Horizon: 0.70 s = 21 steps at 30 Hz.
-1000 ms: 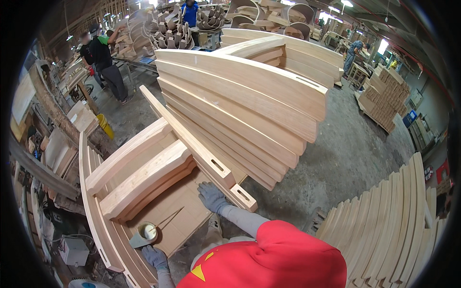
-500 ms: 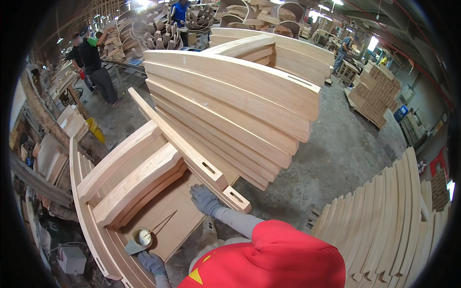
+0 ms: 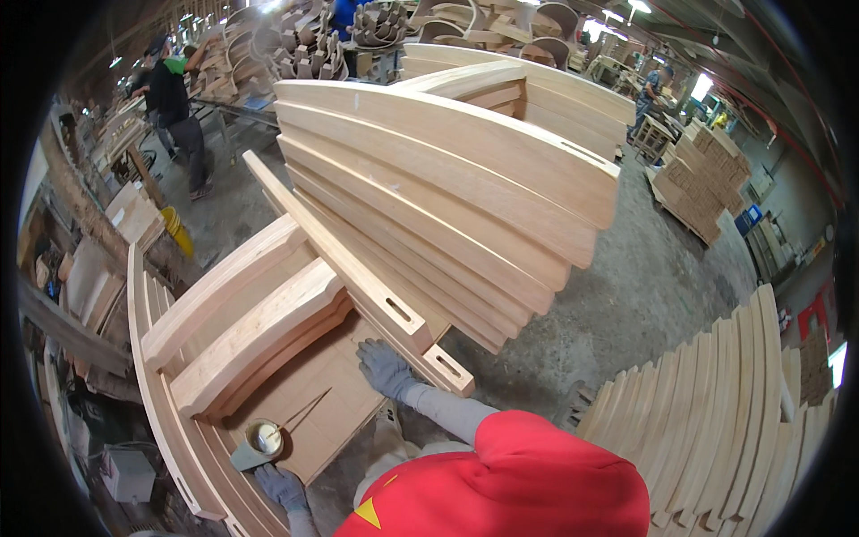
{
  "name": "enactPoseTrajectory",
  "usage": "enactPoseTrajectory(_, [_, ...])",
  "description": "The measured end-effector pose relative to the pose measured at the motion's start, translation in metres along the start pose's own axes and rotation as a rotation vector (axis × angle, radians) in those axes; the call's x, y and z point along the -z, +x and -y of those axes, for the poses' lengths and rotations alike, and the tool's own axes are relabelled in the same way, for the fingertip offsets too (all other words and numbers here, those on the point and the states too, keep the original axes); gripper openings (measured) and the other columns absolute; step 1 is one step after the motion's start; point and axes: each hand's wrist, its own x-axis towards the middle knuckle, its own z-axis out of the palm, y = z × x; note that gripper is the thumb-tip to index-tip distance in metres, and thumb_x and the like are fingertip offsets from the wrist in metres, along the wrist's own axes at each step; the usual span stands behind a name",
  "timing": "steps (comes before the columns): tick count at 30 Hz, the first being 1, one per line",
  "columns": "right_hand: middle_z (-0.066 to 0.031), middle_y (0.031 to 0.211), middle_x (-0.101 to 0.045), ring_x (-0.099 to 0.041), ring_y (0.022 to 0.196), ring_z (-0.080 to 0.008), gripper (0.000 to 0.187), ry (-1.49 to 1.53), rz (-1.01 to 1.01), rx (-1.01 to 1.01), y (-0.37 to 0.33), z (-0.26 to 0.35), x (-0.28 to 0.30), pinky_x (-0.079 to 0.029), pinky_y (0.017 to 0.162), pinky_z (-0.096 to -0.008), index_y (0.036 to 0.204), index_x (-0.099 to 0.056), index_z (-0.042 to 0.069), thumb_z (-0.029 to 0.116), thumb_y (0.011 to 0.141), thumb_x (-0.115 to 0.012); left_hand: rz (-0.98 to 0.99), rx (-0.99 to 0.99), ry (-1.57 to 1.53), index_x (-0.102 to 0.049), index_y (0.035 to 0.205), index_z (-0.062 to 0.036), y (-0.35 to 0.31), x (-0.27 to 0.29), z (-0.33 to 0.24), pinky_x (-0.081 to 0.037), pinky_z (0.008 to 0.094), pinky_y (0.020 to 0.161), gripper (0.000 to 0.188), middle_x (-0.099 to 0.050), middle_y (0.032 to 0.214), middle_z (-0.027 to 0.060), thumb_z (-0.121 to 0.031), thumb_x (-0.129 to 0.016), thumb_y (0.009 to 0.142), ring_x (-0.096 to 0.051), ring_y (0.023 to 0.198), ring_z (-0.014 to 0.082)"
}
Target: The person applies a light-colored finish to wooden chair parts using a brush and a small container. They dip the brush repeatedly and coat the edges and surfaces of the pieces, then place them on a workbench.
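My right hand (image 3: 386, 368), in a grey glove, lies flat on a wooden panel (image 3: 313, 403), its fingers against the near end of a long slotted rail (image 3: 358, 282). The rail leans from a low stack of curved wooden parts (image 3: 250, 336) up to a tall stack of curved beams (image 3: 447, 179). My left hand (image 3: 283, 488), also gloved, rests at the panel's near edge just below a small cup of pale glue (image 3: 263, 438). A thin stick (image 3: 304, 412) lies by the cup. Neither hand holds anything.
More curved slats (image 3: 716, 421) stand in a row on the right, on the concrete floor (image 3: 626, 295). A person in dark clothes (image 3: 174, 116) works at the far left, and another (image 3: 344, 13) at the back. A pallet of blocks (image 3: 702, 183) sits far right.
Both hands stay where they were, and the view has shifted only slightly with my head.
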Motion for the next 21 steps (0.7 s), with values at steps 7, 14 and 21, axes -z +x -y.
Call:
enactPoseTrajectory(7, [-0.0171, 0.122, -0.054, -0.047, 0.117, -0.0323, 0.033, 0.035, -0.024, -0.031, -0.001, 0.007, 0.009, -0.031, 0.104, -0.0431, 0.110, -0.058, 0.002, 0.023, 0.086, -0.049, 0.032, 0.008, -0.046, -0.053, 0.101, 0.0073, 0.005, 0.014, -0.011, -0.035, 0.0485, 0.098, 0.030, -0.052, 0.105, 0.0285, -0.010, -0.049, 0.077, -0.047, 0.106, 0.0452])
enactPoseTrajectory(14, [-0.0176, 0.120, -0.055, -0.047, 0.116, -0.0336, 0.033, 0.035, -0.063, 0.015, -0.001, 0.009, 0.006, -0.032, 0.103, -0.0445, 0.110, -0.058, 0.002, 0.021, 0.085, -0.051, -0.010, -0.016, -0.055, -0.054, 0.098, 0.0061, 0.008, 0.030, -0.018, -0.035, 0.0502, 0.098, 0.027, -0.052, 0.104, 0.0269, -0.010, -0.049, 0.077, -0.048, 0.104, 0.0441])
enactPoseTrajectory(21, [-0.0179, 0.118, -0.056, -0.049, 0.114, -0.0346, 0.029, 0.009, -0.057, 0.040, 0.003, 0.008, 0.011, -0.033, 0.101, -0.0453, 0.105, -0.059, 0.001, 0.020, 0.084, -0.053, 0.012, -0.035, -0.091, -0.054, 0.095, 0.0050, 0.012, 0.028, -0.018, -0.038, 0.0482, 0.094, 0.026, -0.052, 0.102, 0.0236, -0.011, -0.052, 0.074, -0.049, 0.099, 0.0397])
